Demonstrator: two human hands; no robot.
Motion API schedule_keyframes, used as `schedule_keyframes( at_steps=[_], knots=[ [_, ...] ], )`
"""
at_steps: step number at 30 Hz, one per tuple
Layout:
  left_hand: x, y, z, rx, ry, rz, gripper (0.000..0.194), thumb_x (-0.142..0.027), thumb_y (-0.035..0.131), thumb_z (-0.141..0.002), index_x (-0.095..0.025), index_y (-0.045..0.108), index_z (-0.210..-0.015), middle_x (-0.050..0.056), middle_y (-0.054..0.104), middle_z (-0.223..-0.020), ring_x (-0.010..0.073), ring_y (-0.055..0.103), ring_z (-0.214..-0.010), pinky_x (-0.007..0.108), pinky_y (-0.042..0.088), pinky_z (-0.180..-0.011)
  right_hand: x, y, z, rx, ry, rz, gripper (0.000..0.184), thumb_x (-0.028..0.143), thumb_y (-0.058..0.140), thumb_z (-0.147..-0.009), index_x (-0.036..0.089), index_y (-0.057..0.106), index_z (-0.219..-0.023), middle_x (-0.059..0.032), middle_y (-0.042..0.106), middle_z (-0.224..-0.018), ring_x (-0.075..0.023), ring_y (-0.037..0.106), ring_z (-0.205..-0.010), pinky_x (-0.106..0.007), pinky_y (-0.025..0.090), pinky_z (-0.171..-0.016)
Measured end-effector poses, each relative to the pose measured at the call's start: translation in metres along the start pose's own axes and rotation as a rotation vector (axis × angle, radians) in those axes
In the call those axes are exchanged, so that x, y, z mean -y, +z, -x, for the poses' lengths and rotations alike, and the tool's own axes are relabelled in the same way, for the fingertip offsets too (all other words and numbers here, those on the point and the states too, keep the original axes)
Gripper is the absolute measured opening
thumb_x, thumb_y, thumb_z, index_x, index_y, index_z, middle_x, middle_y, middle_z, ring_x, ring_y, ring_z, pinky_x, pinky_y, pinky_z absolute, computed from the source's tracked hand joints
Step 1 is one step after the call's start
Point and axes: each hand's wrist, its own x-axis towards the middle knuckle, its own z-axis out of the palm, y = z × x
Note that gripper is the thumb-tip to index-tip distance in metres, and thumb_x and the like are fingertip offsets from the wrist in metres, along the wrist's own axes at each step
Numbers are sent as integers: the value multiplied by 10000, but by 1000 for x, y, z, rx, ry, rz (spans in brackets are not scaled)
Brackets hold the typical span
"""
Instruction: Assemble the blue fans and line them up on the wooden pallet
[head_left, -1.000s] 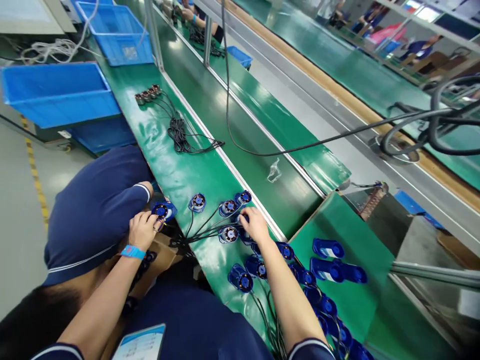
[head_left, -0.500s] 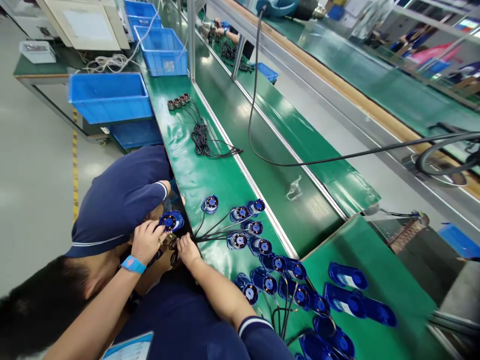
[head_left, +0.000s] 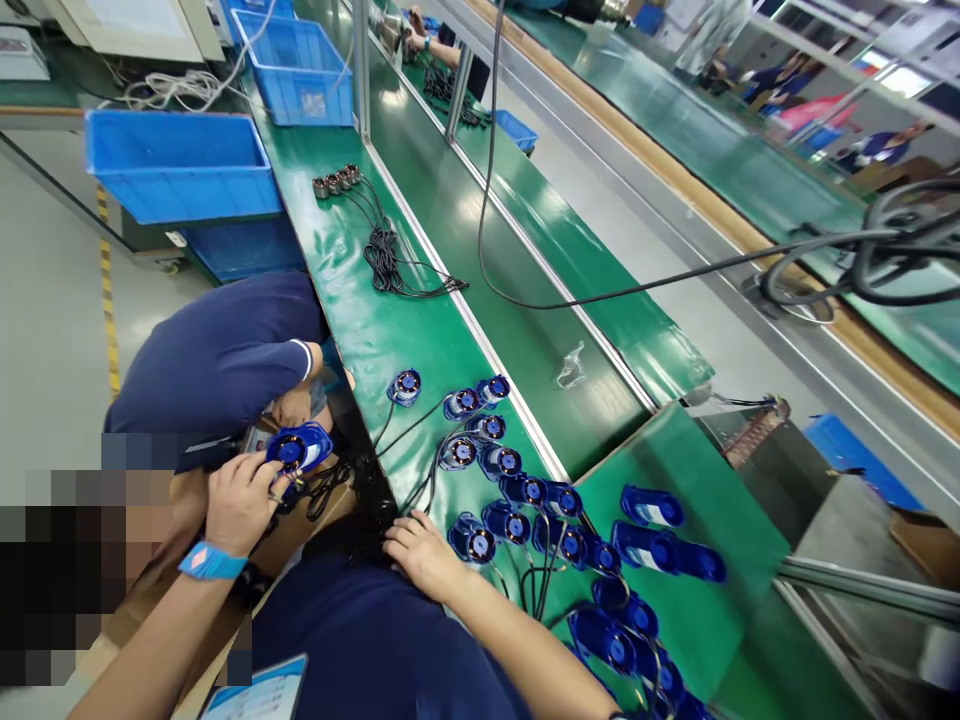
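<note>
My left hand (head_left: 241,502), with a blue band on its wrist, grips a blue motor housing (head_left: 289,450) that has a round, copper-dotted winding in its open end. A coworker bends right behind that housing. My right hand (head_left: 426,552) lies palm down at the bench edge, fingers stretched out, with nothing visible in them. Beside its fingertips, black cables (head_left: 375,492) hang over the edge. To the right of it stand several similar blue housings (head_left: 472,543) with leads running from them. How the held housing's cable runs is partly hidden.
Bare stators (head_left: 335,181) with a coiled black cable bundle (head_left: 384,262) lie farther up the green bench (head_left: 330,225). Blue bins (head_left: 180,200) stand at left. The coworker (head_left: 217,350) crouches close on my left. A black cable (head_left: 600,300) hangs across the line. Elongated blue parts (head_left: 651,506) lie at right.
The view has shifted. My left hand carries the blue motor housing a little left. My right hand has slid along the bench edge toward me, away from the black cables it was on.
</note>
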Motion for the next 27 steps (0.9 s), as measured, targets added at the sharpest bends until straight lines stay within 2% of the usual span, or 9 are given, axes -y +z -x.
schedule_keyframes(
  at_steps=[4,8,11,13,15,18,21,25,27],
  knots=[
    [-8,-16,18,-11,-18,-20,213,-333,586,-930,-159,705,-901,134,702,-1021,289,586,-998,377,409,-811,-25,-21,11,-202,156,-23,355,381,570,-977,255,573,-1309,-83,586,-1376,-240,467,-1311,-457,298,-1162],
    [-11,-33,39,-19,-65,-66,215,-350,579,-933,-170,695,-911,128,702,-1008,285,588,-1001,375,405,-812,-84,-60,39,-481,716,182,463,322,573,-943,192,523,-1385,-174,458,-1484,-334,387,-1375,-544,279,-1145],
    [-9,-43,55,-16,-106,-92,242,-377,547,-944,-175,671,-894,122,702,-987,279,594,-985,371,412,-801,-126,-81,50,-444,967,235,658,384,603,-921,182,374,-1504,-201,318,-1572,-373,373,-1388,-519,379,-1077],
    [-7,-49,65,-5,-130,-101,253,-389,519,-953,-183,652,-892,112,703,-983,271,602,-967,363,418,-785,-144,-88,48,-349,979,176,676,387,549,-950,223,285,-1550,-184,373,-1541,-336,478,-1309,-431,475,-968],
    [-5,-55,74,-6,-152,-113,255,-400,504,-957,-193,639,-894,106,705,-984,268,609,-954,357,422,-767,-156,-94,44,-264,967,114,640,304,473,-974,256,236,-1566,-157,516,-1419,-288,577,-1189,-380,503,-897],
    [-1,-63,88,-14,-174,-133,264,-414,491,-960,-200,631,-894,112,704,-974,271,617,-930,355,423,-744,-171,-108,45,-214,948,51,640,198,507,-909,235,329,-1522,-137,619,-1270,-290,606,-1142,-426,482,-949],
    [3,-69,102,16,-181,-151,282,-423,464,-969,-202,628,-906,115,705,-963,273,622,-911,361,427,-746,-189,-128,48,-229,876,5,613,212,587,-854,253,430,-1445,-109,573,-1359,-273,555,-1243,-423,434,-1044],
    [5,-74,112,23,-208,-174,295,-437,457,-969,-198,623,-915,124,711,-983,285,625,-934,369,431,-753,-209,-144,28,-256,917,-36,664,315,631,-861,261,386,-1475,-123,407,-1523,-257,499,-1332,-378,397,-1090],
    [3,-77,113,19,-214,-171,275,-423,475,-963,-196,619,-903,127,713,-986,285,626,-945,367,433,-749,-213,-143,13,-217,960,-75,726,346,649,-858,226,349,-1509,-162,480,-1465,-281,564,-1268,-390,421,-1059]
  ],
)
